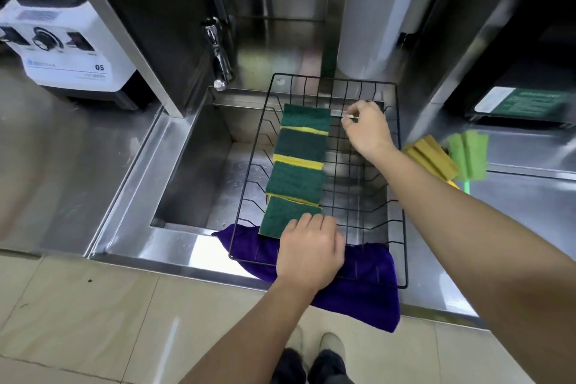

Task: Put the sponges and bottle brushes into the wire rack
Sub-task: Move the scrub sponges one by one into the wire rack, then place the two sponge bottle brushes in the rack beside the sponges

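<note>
A black wire rack [395, 184] sits over the sink. Several green-and-yellow sponges [297, 162] lie in a row along its left side, overlapping from far to near. My left hand [310, 251] rests on the near end of the closest sponge [277, 218], fingers curled over it. Over the rack's far right part, my right hand [366, 129] has thumb and forefinger pinched together; whether they hold anything is unclear. A yellow sponge-headed bottle brush [430, 157] and a green one [469, 154] lie on the counter, right of the rack.
A purple cloth [364, 296] lies under the rack's near edge and hangs over the counter front. A chrome tap [219, 62] stands at the sink's [193, 171] back left. A white blender base [67, 50] sits far left, a white cylinder [371, 25] behind the rack.
</note>
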The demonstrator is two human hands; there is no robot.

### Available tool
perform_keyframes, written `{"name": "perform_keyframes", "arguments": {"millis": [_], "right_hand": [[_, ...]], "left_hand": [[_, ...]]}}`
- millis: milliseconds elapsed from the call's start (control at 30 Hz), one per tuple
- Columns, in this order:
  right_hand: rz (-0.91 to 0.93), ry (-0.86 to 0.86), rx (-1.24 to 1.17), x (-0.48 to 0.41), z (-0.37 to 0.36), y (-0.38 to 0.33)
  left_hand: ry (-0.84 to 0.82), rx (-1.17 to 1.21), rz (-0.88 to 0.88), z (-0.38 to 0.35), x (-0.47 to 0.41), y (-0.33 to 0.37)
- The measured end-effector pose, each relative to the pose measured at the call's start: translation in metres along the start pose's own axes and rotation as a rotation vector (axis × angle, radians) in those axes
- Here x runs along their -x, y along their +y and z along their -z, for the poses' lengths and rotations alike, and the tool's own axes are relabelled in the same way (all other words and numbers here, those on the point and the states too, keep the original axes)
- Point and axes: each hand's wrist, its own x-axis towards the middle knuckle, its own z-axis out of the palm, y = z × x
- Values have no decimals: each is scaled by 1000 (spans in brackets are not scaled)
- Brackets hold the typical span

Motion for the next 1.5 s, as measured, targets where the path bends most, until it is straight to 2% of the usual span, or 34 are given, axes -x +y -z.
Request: {"name": "perform_keyframes", "arguments": {"millis": [167, 367, 600, 667, 800, 900, 933, 1000, 1133, 1267, 1367, 1500], "right_hand": [[66, 177, 149, 28, 40, 31], [-91, 234, 334, 68, 71, 81], [-239, 158, 404, 103, 81, 126], [-231, 132, 441, 110, 79, 133], [-242, 143, 518, 117, 78, 137], [-269, -27, 594, 119, 76, 134], [-287, -57, 575, 120, 75, 133], [-325, -7, 472, 122, 73, 131], [-285, 225, 300, 117, 78, 109], [-170, 502, -137, 103, 98, 65], [-112, 492, -298, 88, 101, 33], [-97, 319, -419, 75, 76, 8]], "left_hand": [[-20, 6, -7, 0, -1, 0], [-5, 4, -78, -2, -2, 2], [-40, 19, -132, -2, -3, 1], [-66, 42, -224, -2, -2, -1], [-129, 45, -516, -2, 4, -5], [-128, 35, -523, 1, 3, -5], [-130, 30, -518, 1, 3, -5], [-133, 24, -512, 1, 3, -5], [-139, 39, -511, 3, 3, -4], [-136, 59, -507, 4, 3, -4], [-141, 79, -514, 4, 3, -5], [-132, 84, -520, 3, 3, -6]]}}
